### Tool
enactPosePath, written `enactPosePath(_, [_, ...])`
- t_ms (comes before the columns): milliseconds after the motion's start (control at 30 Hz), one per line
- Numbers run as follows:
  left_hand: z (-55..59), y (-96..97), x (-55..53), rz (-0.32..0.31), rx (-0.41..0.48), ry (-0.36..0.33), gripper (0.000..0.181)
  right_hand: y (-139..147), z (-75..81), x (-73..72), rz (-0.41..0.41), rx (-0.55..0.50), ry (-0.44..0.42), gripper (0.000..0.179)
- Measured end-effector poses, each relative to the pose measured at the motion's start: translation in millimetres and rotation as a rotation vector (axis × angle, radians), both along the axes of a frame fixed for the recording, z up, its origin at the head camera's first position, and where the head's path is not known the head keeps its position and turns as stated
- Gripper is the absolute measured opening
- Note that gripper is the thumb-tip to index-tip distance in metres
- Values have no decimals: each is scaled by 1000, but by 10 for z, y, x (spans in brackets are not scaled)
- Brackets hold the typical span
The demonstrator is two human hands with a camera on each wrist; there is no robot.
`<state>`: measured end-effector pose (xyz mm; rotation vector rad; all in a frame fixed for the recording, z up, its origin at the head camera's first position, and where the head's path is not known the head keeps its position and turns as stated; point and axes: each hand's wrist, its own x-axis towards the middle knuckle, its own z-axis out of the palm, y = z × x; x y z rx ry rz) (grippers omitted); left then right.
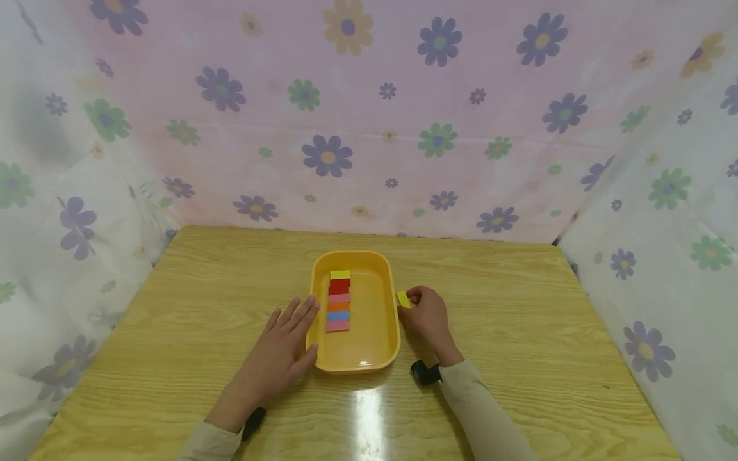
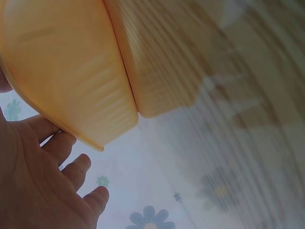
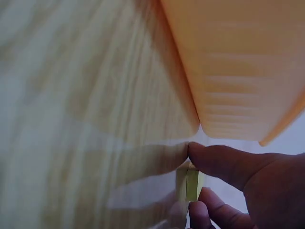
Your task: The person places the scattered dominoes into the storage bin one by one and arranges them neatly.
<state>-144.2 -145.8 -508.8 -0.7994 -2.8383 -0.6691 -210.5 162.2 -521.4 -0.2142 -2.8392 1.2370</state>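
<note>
A yellow-orange plastic tray stands on the table in the head view. Inside it, along its left half, lies a row of small coloured blocks: yellow, red, pink, orange, blue and pink. My left hand rests at the tray's left side with fingers extended; in the left wrist view its fingertips meet the rim. Just outside the right wall, my right hand pinches a small yellow block between thumb and fingers. The right wrist view has this block standing on edge at the tabletop.
The wood-grain table extends around the tray on all sides. Flower-patterned cloth hangs at the back and along both sides. Black wrist devices show near both sleeves.
</note>
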Motion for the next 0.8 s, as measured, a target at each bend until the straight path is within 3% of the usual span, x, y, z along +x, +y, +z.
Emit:
enactPosePath(433, [-22, -12, 1, -3, 3, -4, 67, 9, 37, -16, 31, 25, 5, 21])
enactPosePath(800, [-38, -13, 5, -7, 22, 36, 67, 4, 44, -4, 64, 57, 22, 19])
